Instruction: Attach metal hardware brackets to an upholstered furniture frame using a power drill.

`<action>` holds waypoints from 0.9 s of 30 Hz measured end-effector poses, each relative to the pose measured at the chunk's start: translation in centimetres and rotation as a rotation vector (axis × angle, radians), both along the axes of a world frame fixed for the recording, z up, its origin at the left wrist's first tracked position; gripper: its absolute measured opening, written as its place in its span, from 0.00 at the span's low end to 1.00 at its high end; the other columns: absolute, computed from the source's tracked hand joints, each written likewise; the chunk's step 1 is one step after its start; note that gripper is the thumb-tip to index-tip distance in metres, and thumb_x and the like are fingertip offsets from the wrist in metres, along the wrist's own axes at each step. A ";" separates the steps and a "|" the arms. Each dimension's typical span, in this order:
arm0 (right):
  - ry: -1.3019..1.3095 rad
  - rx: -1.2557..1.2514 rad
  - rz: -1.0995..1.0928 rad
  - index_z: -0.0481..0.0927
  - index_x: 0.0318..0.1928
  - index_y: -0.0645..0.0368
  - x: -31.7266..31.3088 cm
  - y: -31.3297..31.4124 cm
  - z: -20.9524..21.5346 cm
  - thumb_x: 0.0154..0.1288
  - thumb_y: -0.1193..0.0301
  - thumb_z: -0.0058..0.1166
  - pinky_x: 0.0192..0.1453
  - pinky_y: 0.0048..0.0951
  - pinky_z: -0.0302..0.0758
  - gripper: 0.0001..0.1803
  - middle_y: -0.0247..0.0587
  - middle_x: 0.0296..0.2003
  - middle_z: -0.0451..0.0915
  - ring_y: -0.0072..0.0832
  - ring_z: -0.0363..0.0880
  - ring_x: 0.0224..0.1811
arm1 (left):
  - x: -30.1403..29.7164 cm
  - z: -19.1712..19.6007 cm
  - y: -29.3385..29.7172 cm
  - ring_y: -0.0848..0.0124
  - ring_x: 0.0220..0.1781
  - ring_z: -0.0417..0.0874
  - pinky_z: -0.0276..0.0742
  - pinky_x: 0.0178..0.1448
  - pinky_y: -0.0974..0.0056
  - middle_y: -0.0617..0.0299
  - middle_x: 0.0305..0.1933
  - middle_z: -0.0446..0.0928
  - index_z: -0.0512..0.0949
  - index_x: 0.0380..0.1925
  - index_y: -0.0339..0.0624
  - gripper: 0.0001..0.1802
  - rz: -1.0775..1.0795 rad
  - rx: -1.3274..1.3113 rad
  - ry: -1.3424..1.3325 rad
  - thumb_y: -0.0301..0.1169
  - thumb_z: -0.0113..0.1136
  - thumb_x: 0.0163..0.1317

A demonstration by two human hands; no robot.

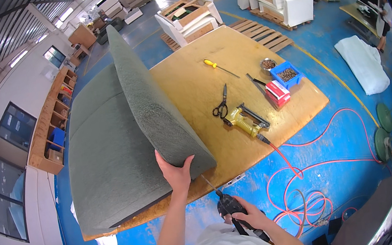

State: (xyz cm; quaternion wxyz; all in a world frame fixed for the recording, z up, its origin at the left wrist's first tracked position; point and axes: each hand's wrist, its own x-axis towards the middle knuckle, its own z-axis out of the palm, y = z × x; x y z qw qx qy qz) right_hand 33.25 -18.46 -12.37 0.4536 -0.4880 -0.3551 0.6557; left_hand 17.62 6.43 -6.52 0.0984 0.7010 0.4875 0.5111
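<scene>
Grey-green upholstered sofa panel [152, 103] standing on edge on the plywood worktable [201, 86]

Ribbed fabric, rounded corners — left hand [175, 171] grips its near end, a flat matching cushion [105, 156] just beside it. Right hand [250, 215] is wrapped around a black power driver [230, 206] — scissors [221, 106] and a yellow staple gun [247, 121] lie nearby.

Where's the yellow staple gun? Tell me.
In the head view the yellow staple gun lies on the wooden worktable, right of the green cushion, just below the black scissors, its red hose trailing to the floor.
</scene>
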 end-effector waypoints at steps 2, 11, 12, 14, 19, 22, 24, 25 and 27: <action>0.027 0.041 -0.035 0.60 0.75 0.49 -0.2 0.3 0.2 0.68 0.65 0.62 0.34 0.27 0.77 0.38 0.37 0.40 0.79 0.23 0.79 0.31 | -0.3 -0.9 -0.1 0.47 0.73 0.67 0.66 0.73 0.53 0.41 0.72 0.65 0.56 0.74 0.33 0.57 -0.011 0.011 -0.028 0.36 0.83 0.48; 0.112 0.016 -0.081 0.59 0.76 0.46 0.0 2.7 2.9 0.69 0.65 0.62 0.29 0.27 0.74 0.39 0.35 0.36 0.76 0.22 0.75 0.27 | -0.6 -1.8 0.2 0.44 0.65 0.73 0.69 0.68 0.51 0.41 0.64 0.70 0.56 0.73 0.33 0.53 -0.049 0.098 0.041 0.31 0.79 0.53; 0.104 0.031 -0.074 0.58 0.76 0.47 -0.2 2.9 2.7 0.69 0.65 0.62 0.28 0.27 0.73 0.39 0.35 0.35 0.76 0.21 0.74 0.25 | -0.6 -1.9 0.2 0.44 0.63 0.74 0.70 0.66 0.50 0.41 0.62 0.71 0.56 0.73 0.33 0.52 -0.030 0.100 0.058 0.30 0.79 0.53; 0.105 0.027 -0.077 0.58 0.76 0.48 -0.4 3.3 3.1 0.69 0.64 0.62 0.27 0.26 0.73 0.39 0.34 0.34 0.76 0.21 0.73 0.25 | -0.8 -2.1 0.3 0.44 0.62 0.74 0.70 0.66 0.50 0.41 0.61 0.71 0.56 0.74 0.33 0.52 -0.040 0.121 0.055 0.30 0.78 0.53; 0.098 0.073 -0.105 0.59 0.76 0.49 -1.7 4.2 2.5 0.69 0.64 0.62 0.27 0.26 0.72 0.39 0.33 0.32 0.76 0.19 0.73 0.24 | -1.6 -3.1 0.7 0.44 0.62 0.74 0.70 0.65 0.50 0.42 0.61 0.71 0.56 0.74 0.33 0.52 -0.076 0.143 0.008 0.28 0.78 0.53; 0.014 0.121 -0.134 0.58 0.76 0.50 -2.3 4.9 1.9 0.69 0.63 0.62 0.27 0.26 0.72 0.39 0.33 0.31 0.76 0.19 0.74 0.25 | -2.0 -2.6 0.5 0.44 0.63 0.75 0.71 0.66 0.50 0.42 0.62 0.72 0.57 0.74 0.34 0.52 -0.091 0.092 0.037 0.28 0.78 0.52; 0.031 0.107 -0.116 0.58 0.77 0.51 -2.6 5.4 2.1 0.70 0.63 0.61 0.26 0.26 0.72 0.40 0.33 0.32 0.76 0.20 0.75 0.26 | -2.5 -2.5 0.5 0.45 0.66 0.74 0.70 0.68 0.50 0.42 0.67 0.71 0.56 0.74 0.34 0.53 -0.100 0.049 0.056 0.27 0.78 0.51; 0.026 0.104 -0.110 0.58 0.77 0.51 -3.1 5.8 1.8 0.70 0.63 0.61 0.26 0.26 0.72 0.40 0.33 0.32 0.76 0.20 0.75 0.26 | -2.7 -2.5 0.7 0.45 0.66 0.74 0.70 0.68 0.50 0.42 0.67 0.71 0.56 0.74 0.34 0.53 -0.095 0.047 0.051 0.27 0.78 0.51; 0.029 0.113 -0.188 0.57 0.77 0.52 -4.3 6.1 1.2 0.70 0.62 0.61 0.27 0.25 0.72 0.40 0.33 0.33 0.76 0.19 0.75 0.26 | -2.7 -2.3 0.5 0.45 0.69 0.72 0.70 0.69 0.50 0.43 0.72 0.68 0.56 0.75 0.35 0.53 -0.123 0.048 0.088 0.26 0.78 0.51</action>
